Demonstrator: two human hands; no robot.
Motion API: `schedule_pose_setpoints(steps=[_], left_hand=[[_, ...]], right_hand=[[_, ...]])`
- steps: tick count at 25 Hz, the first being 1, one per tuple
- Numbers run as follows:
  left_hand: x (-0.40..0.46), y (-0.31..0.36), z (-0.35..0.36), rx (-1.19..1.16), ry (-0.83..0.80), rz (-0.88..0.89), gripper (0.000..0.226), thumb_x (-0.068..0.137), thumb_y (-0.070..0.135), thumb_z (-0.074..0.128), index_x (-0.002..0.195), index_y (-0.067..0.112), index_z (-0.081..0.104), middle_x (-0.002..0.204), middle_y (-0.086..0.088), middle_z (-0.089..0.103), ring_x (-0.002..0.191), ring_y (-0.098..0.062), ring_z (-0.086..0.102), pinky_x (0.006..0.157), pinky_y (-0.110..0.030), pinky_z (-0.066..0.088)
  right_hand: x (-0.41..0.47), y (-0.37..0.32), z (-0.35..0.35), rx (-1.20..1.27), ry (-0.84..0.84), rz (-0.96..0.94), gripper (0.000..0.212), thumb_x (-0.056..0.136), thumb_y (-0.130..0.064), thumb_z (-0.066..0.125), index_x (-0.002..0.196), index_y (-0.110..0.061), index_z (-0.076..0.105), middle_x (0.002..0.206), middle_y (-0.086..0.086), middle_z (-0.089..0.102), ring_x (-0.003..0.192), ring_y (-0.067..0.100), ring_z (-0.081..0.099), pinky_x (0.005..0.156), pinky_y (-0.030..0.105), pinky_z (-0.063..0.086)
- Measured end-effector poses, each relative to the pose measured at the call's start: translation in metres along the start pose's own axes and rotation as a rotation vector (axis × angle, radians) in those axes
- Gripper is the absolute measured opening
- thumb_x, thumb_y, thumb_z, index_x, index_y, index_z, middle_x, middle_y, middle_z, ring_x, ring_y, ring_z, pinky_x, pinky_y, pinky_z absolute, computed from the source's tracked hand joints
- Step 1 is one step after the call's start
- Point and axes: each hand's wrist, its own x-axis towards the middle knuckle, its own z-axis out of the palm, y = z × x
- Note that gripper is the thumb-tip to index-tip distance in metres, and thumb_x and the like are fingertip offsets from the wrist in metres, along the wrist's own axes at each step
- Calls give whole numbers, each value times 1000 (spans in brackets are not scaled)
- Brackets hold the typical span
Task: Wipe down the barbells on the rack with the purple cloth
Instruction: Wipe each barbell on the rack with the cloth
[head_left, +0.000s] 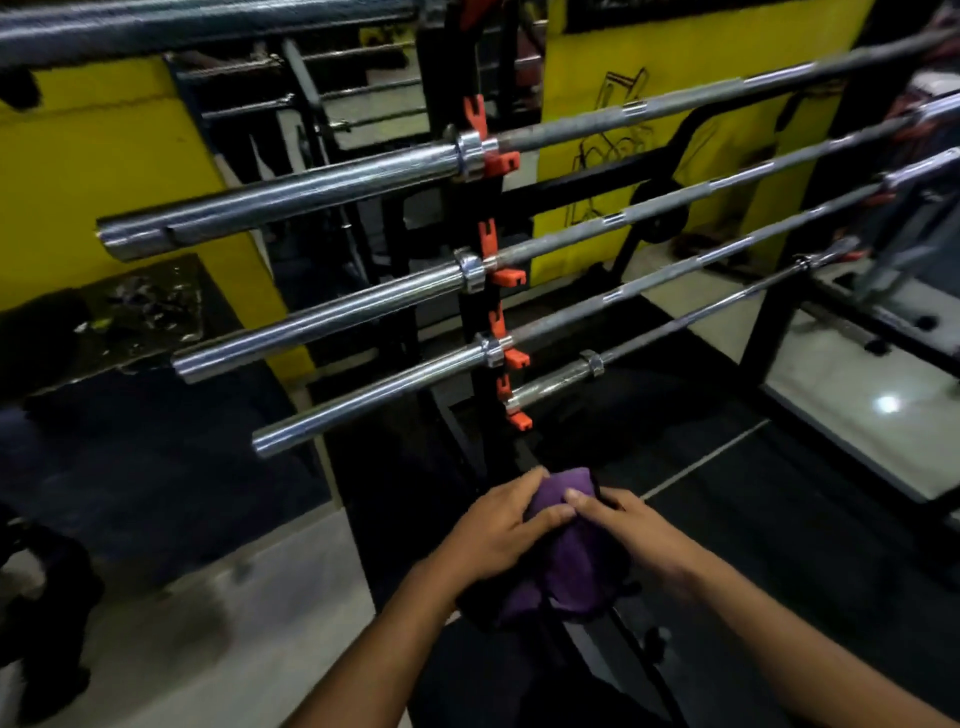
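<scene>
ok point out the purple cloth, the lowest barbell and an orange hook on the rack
purple cloth (571, 566): head view, middle of the fabric
lowest barbell (550, 383): head view, short chrome sleeve
orange hook (501, 162): head view, top hook's body

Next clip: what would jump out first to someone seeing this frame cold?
The chrome barbells, stacked one above another on a black rack with orange hooks, fill the upper half against yellow walls. At bottom centre, the left hand and right hand grip a bunched purple cloth below the bars, touching none of them.
</scene>
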Motion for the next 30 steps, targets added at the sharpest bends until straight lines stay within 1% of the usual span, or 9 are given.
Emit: schedule_pose_setpoints(steps=[2,6,8,14,17,20,24,27,30], left_hand=[[17,-7,-8,85,-77,30,38,95,69,39,105,33,46,99,16,59,91,-4,59,83,-38,51],[55,-32,-27,208,-61,147,39,104,52,36,137,33,46,130,12,55,122,-5,51,106,-34,42],[81,-48,-47,293,-49,184,44,105,48,36,146,33,41,139,13,50,131,-3,45,111,-31,38],[170,-103,-111,484,-55,253,59,102,54,28,154,28,33,159,5,37,147,-7,31,120,-36,28],[215,-123,-131,640,-107,368,59,103,44,30,155,15,33,163,-2,29,150,-12,24,124,-33,20],[263,-145,-141,781,-191,419,61,105,43,29,157,12,27,166,-3,20,153,-15,16,125,-35,19],[307,-171,-129,864,-261,522,58,106,40,35,153,5,36,161,-12,31,151,-24,25,122,-43,24],[313,-194,-122,884,-161,604,51,107,36,41,147,4,47,156,-12,41,146,-26,37,121,-43,27],[315,-196,-121,901,-122,644,50,107,33,42,147,4,46,156,-12,40,146,-25,37,121,-40,27]], right_hand=[[2,5,6,95,87,-21,29,99,-37,59,119,-19,70,111,6,76,104,23,72,97,41,56],[23,16,-1,160,465,-128,18,100,-33,57,111,-23,69,107,-2,76,97,9,72,85,25,55],[36,21,-19,155,592,-119,19,101,-38,56,109,-26,68,103,-5,76,92,8,72,84,29,55],[107,29,-71,96,814,-77,24,101,-43,53,100,-22,67,89,4,72,76,18,68,69,34,50],[168,31,-96,142,900,-96,14,103,-33,53,103,-24,65,97,0,69,83,5,62,70,23,47],[241,36,-118,100,927,-127,15,103,-30,54,109,-20,64,101,0,69,91,11,65,73,24,47],[339,45,-131,-216,898,-192,21,102,-25,55,116,-10,62,109,7,61,100,22,60,90,36,49],[398,58,-139,-592,732,-214,32,101,-27,51,132,-21,59,127,2,57,118,22,51,103,38,41],[425,64,-147,-935,775,-136,39,94,-38,52,130,-26,59,121,1,61,118,26,54,100,47,37]])
